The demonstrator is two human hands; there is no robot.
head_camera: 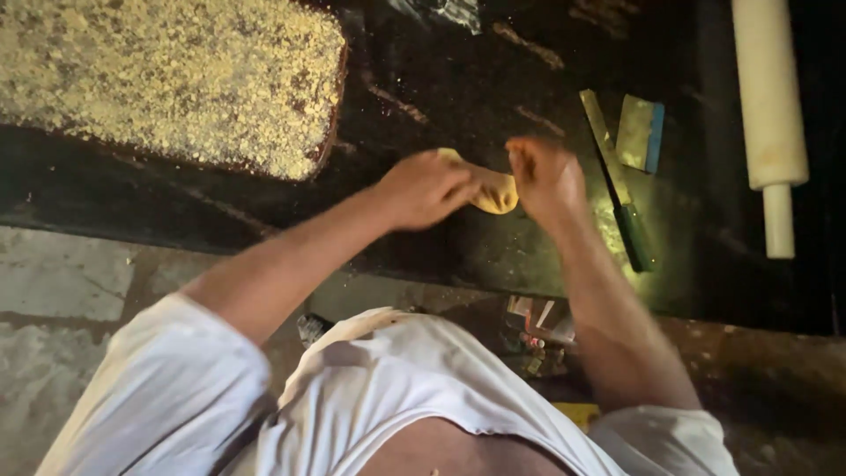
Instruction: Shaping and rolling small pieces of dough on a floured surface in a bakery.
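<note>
Dark counter (pixel 458 97), both hands (pixel 423 188) (pixel 546 176) pinching dough (pixel 492 189)

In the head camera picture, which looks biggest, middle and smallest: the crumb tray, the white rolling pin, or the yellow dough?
1. Brown tray of golden crumbs
2. White cylindrical rolling pin
3. Yellow dough piece, partly hidden by the left hand and right hand

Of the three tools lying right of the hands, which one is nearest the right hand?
The knife, with its green handle and long blade, lies just beside the right hand. The scraper sits beyond it, and the white rolling pin is farthest right.

Kitchen, rolling pin (pixel 768 97), knife (pixel 617 176), crumb tray (pixel 176 79)
</note>
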